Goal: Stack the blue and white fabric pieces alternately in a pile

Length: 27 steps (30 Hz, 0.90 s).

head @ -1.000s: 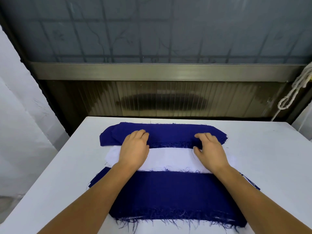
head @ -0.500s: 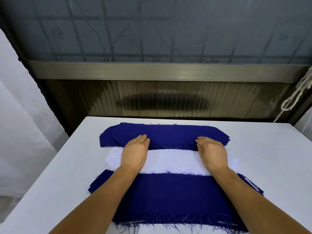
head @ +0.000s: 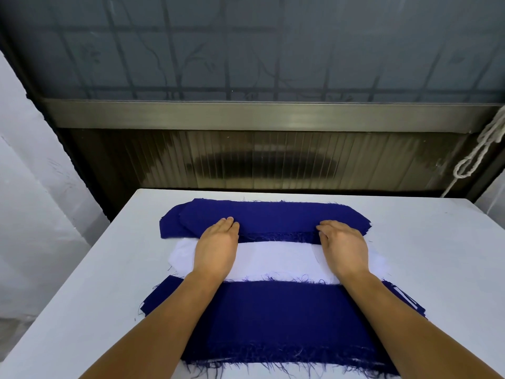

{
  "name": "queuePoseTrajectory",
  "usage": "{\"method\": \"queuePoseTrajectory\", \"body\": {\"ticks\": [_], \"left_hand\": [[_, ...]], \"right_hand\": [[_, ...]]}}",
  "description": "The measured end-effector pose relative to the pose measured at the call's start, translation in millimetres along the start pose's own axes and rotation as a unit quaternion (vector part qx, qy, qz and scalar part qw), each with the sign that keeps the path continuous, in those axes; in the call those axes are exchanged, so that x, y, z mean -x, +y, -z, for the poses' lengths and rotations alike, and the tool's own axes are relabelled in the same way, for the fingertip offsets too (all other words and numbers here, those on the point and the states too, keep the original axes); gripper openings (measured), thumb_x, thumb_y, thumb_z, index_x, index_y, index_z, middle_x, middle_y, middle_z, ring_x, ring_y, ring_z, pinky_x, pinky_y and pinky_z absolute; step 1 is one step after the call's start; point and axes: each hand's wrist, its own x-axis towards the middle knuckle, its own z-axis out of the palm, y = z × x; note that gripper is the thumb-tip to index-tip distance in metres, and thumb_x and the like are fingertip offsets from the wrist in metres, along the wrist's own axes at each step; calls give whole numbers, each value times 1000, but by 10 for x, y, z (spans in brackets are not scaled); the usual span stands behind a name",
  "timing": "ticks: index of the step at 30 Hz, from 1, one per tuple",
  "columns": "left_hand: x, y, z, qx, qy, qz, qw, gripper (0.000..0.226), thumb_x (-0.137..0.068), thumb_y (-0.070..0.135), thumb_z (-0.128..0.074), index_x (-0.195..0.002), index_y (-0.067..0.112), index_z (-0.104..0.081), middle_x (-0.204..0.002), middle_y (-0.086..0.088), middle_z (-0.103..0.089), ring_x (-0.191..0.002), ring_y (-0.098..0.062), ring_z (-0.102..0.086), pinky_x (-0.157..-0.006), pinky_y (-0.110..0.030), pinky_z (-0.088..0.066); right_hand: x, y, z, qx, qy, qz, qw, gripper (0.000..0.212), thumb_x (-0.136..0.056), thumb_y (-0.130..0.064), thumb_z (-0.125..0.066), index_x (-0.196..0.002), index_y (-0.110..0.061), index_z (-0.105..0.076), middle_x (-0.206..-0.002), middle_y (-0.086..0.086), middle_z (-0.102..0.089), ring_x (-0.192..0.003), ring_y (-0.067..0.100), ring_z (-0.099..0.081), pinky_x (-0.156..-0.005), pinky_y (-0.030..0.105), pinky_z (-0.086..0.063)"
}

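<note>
Where a white table [head: 426,258] fills the scene, a near blue fabric pile [head: 276,321], a white fabric pile [head: 273,258] in the middle and a far blue fabric pile [head: 273,217] lie in overlapping rows. Both hands lie flat, fingers straight, grasping nothing: the left hand [head: 217,246] and right hand [head: 343,246] rest on the white pile, fingertips touching the far blue pile's near edge

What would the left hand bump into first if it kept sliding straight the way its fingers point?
The left hand would probably meet the far blue fabric first; its fingertips already touch it.
</note>
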Motion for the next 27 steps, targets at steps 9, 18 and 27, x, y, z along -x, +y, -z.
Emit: {"method": "queuePoseTrajectory", "body": {"ticks": [9, 18, 27], "left_hand": [[12, 83, 130, 22, 24, 14, 999, 25, -76, -6, -74, -94, 11, -76, -109, -4, -72, -105, -21, -67, -84, -31, -57], [40, 127, 242, 27, 42, 52, 997, 16, -74, -3, -69, -69, 12, -71, -62, -1, -64, -53, -19, -57, -51, -35, -51], [46, 89, 199, 54, 69, 27, 996, 20, -95, 12, -55, -86, 14, -73, -85, 2, -68, -71, -17, -60, -64, -34, -53]], "right_hand": [[8, -5, 7, -33, 42, -30, 998, 16, -92, -14, -61, -100, -17, -74, -100, -5, -71, -88, 19, -62, -83, 30, -44], [24, 4, 28, -73, 53, -29, 996, 9, -85, -9, -69, -88, -18, -71, -85, -5, -66, -78, 18, -57, -73, 31, -48], [17, 5, 18, -77, 48, -9, 996, 17, -94, -12, -59, -103, -12, -74, -100, 0, -70, -91, 21, -61, -82, 30, -49]]}}
